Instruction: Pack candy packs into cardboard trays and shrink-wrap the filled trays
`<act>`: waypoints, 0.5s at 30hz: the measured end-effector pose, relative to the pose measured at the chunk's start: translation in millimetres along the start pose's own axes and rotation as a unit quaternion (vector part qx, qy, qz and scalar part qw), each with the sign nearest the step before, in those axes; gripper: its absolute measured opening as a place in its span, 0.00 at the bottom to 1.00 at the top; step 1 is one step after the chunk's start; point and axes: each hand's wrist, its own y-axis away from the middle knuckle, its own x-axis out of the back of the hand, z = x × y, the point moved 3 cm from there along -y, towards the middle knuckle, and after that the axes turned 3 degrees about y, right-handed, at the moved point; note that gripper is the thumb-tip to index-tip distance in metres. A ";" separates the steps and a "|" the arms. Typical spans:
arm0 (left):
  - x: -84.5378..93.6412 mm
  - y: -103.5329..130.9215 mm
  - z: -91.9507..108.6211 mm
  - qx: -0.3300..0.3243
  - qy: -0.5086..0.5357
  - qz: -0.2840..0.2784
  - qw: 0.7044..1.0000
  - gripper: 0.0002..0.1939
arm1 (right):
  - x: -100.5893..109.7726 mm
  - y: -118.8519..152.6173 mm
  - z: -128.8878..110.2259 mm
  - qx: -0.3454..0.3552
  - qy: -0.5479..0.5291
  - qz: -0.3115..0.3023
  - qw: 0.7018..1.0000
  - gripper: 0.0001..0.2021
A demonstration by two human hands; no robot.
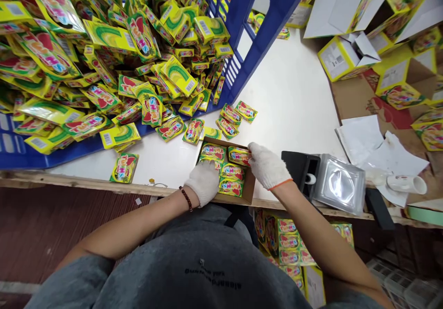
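Observation:
An open cardboard carton [248, 190] at the table's near edge holds several small yellow-green candy boxes [231, 187] with bright fruit print. My left hand [203, 182], in a white knit glove, is closed over the carton's near left corner, its fingertips against the boxes inside; it hides that corner. My right hand [269, 165], gloved likewise, pinches the right end of a small candy box [238, 155] in the carton's far right part. That box sits slightly tilted beside the others.
A large blue plastic crate [254, 46] heaped with candy boxes lies behind. Loose boxes [228, 120] lie beyond the carton, and another [125, 167] to the left. At right are a black dispenser [300, 168], a clear plastic case [339, 183], paper scraps [362, 136] and opened display cartons [346, 56].

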 end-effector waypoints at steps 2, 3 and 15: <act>-2.2 -1.4 -0.5 0.011 -0.016 -0.038 0.999 0.13 | -1.8 -4.8 -8.4 0.000 0.013 -0.013 1.000 0.16; -1.6 -2.8 0.6 0.012 -0.017 -0.050 0.999 0.13 | -2.2 -5.8 -11.9 0.000 0.021 -0.016 1.000 0.17; 19.0 -31.2 17.1 -0.124 -0.004 0.066 0.990 0.11 | -10.1 -14.9 -0.5 0.058 -0.015 0.005 0.998 0.15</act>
